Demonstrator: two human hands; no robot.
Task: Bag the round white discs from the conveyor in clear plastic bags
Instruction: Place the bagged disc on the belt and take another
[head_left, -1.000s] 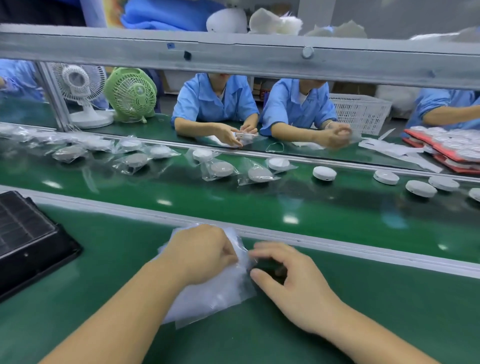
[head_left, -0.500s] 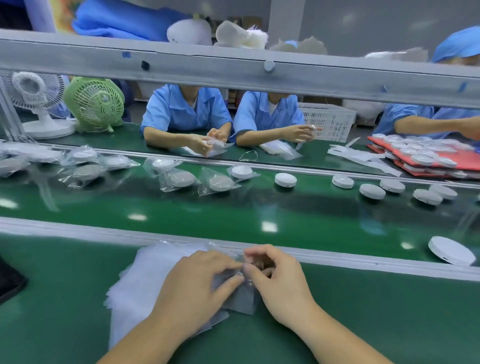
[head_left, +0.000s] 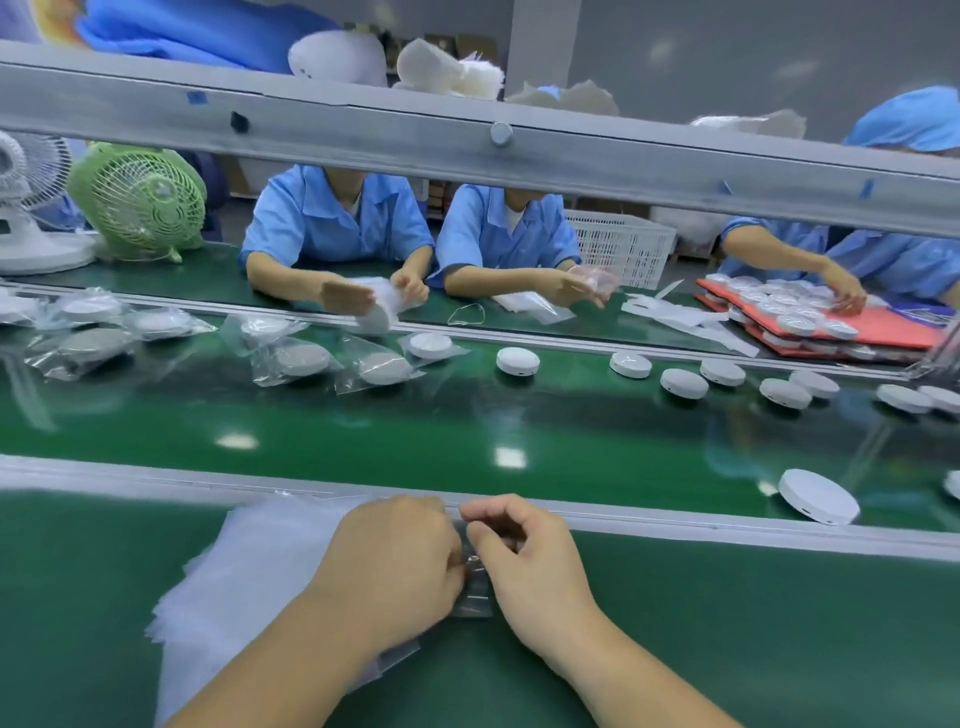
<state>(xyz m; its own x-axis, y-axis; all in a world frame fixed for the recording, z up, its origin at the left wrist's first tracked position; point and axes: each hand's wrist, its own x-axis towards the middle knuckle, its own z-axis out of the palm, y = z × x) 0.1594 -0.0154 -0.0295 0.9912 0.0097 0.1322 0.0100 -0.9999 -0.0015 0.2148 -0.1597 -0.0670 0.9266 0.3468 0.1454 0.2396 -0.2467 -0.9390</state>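
Observation:
My left hand (head_left: 389, 566) lies on a stack of clear plastic bags (head_left: 244, 571) on the green bench in front of me. Its fingertips pinch the edge of one clear bag (head_left: 475, 597). My right hand (head_left: 530, 561) pinches the same bag edge from the right, fingers curled. A round white disc (head_left: 818, 496) lies on the conveyor belt (head_left: 467, 426) at the near right edge. Several more bare discs (head_left: 683, 383) sit along the belt's far side at the right. Bagged discs (head_left: 296, 358) lie on the belt at the left.
A grey rail (head_left: 675, 525) separates my bench from the belt. Across the belt, people in blue shirts (head_left: 332, 223) handle bags and discs. A green fan (head_left: 140, 200), a white fan (head_left: 31, 208), a white basket (head_left: 618, 244) and red trays of discs (head_left: 831, 322) stand on the far side. A grey beam (head_left: 467, 150) crosses overhead.
Both hands have come together at the bag's edge, and my right fingers have curled onto it. The view has shifted right, and a disc now shows at the belt's near right.

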